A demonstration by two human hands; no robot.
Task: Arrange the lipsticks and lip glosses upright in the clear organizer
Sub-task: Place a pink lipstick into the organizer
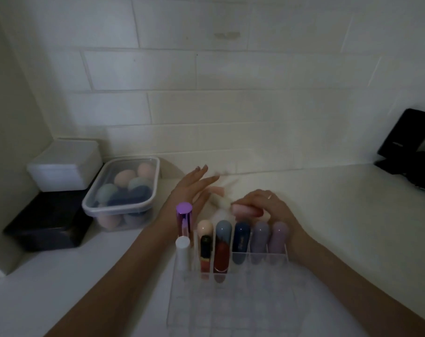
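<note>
A pink lipstick (246, 210) is grasped lying sideways in the right hand (269, 206), fingers curled over it and a ring worn on one finger. Just beside it, the left hand (194, 190) is held flat with fingers spread and released, nothing gripped; a blurred pale pink item (216, 190) lies by its fingertips, possibly another tube. Directly below the grip, the clear organizer (230, 300) is seen with tubes standing upright in its far rows: a purple-capped gloss (184, 218), a white tube (182, 251), a red lipstick (221, 259), a dark blue one (241, 242) with writing too blurred to be read. Everything rests on a white counter (328, 227) backed by a white tiled wall (206, 81). Left of the grip, a clear tub of makeup sponges (124, 193), a white box (65, 164) and a black box (48, 227) are set. Far right, a black case (408, 139) leans against the wall.
</note>
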